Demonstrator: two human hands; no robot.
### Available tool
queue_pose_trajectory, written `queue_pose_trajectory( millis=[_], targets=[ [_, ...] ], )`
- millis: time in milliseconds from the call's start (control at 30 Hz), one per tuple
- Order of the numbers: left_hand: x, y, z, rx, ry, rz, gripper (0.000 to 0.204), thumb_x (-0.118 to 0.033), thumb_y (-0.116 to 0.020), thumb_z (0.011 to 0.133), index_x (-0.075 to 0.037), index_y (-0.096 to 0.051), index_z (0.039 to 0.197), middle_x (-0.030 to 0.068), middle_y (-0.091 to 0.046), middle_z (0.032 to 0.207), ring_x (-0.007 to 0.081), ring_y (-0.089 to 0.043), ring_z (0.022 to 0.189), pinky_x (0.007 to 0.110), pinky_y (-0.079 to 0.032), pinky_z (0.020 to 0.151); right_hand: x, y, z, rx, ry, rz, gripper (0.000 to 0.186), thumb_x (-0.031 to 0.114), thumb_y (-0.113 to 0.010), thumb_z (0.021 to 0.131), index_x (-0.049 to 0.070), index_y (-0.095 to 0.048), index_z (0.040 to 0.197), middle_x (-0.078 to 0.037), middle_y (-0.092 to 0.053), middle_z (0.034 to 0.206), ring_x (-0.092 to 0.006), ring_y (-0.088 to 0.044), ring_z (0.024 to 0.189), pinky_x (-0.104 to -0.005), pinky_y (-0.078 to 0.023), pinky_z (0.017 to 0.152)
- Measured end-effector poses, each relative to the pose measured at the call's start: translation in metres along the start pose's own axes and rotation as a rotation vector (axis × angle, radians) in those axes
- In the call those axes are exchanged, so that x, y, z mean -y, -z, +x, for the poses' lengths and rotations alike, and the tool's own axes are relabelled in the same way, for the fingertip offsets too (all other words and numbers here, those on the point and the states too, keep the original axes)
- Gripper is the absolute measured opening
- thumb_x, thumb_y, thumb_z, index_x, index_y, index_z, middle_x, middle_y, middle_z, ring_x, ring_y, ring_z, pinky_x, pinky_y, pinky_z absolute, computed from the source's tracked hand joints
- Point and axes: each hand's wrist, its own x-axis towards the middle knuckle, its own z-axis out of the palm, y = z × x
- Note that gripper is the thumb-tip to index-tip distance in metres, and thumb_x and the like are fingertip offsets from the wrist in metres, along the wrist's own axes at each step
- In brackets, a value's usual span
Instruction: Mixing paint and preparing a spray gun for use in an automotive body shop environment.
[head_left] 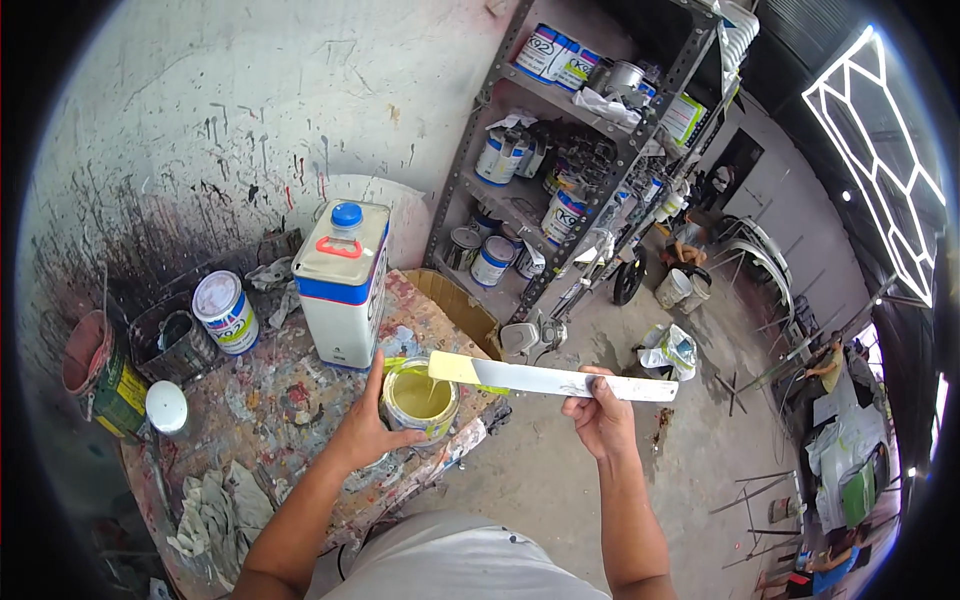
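My left hand (pixel 362 428) is wrapped round the side of a small open paint can (pixel 441 428) at the table's front right corner. Yellow-green paint (pixel 416 398) fills part of it, and smears of the same colour run over its rim. In my right hand (pixel 604 418) is a flat pale stirring stick (pixel 530 379), pinched near its outer end between thumb and fingers. Its yellow-coated tip hangs over the can's mouth, and a thin strand of paint seems to run down from it. Just behind the can stands a large white rectangular tin (pixel 338 325) with a blue cap.
The paint-stained table (pixel 290 385) holds a closed paint can (pixel 226 313), a white-lidded can (pixel 167 407), a green bucket (pixel 118 395) and crumpled rags (pixel 225 515). A metal shelf (pixel 510 205) with several cans stands behind. Other people (pixel 832 362) are far off to the right.
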Motion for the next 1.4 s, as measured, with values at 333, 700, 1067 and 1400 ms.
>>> queue_pose_trajectory(
  millis=[333, 700, 1067, 1400],
  targets=[
    [0.023, -0.003, -0.004, 0.003, 0.007, -0.276, 0.126, -0.022, -0.090, 0.071, -0.005, -0.004, 0.161, 0.0189, -0.033, 0.159, 0.0271, -0.037, 0.144, 0.041, -0.030, 0.119, -0.006, -0.011, -0.009, -0.035, 0.020, -0.047, 0.038, 0.024, -0.068, 0.097, -0.005, -0.060, 0.120, -0.016, -0.070, 0.096, -0.0262, -0.074, 0.076, -0.0368, -0.064, 0.070],
    [0.031, 0.001, 0.017, -0.197, 0.235, -0.710, 0.024, -0.026, -0.050, 0.107, -0.005, -0.061, 0.111, 0.0020, -0.066, 0.102, 0.0100, -0.063, 0.092, 0.027, -0.052, 0.080, -0.017, -0.027, -0.018, -0.023, -0.131, -0.344, 0.041, 0.024, -0.070, 0.096, -0.005, -0.061, 0.123, -0.015, -0.069, 0.108, -0.0233, -0.073, 0.089, -0.0333, -0.062, 0.080],
    [0.065, 0.004, 0.035, -0.351, 0.416, -0.307, 0.021, -0.018, -0.062, 0.100, 0.002, -0.069, 0.099, 0.0035, -0.070, 0.094, 0.0097, -0.062, 0.086, 0.025, -0.050, 0.076, -0.024, -0.022, -0.024, -0.067, -0.197, -0.358, 0.036, 0.021, -0.068, 0.097, -0.004, -0.062, 0.123, -0.014, -0.070, 0.108, -0.0215, -0.073, 0.087, -0.0335, -0.062, 0.079],
    [0.046, 0.040, -0.010, -0.500, 0.630, -0.582, 0.039, -0.026, -0.058, 0.103, -0.004, -0.062, 0.135, 0.0107, -0.068, 0.124, 0.0194, -0.059, 0.120, 0.033, -0.043, 0.104, -0.021, -0.026, -0.023, -0.058, -0.127, -0.275, 0.031, 0.014, -0.069, 0.094, -0.005, -0.066, 0.117, -0.015, -0.070, 0.102, -0.0241, -0.072, 0.086, -0.0358, -0.062, 0.080]
  ],
)
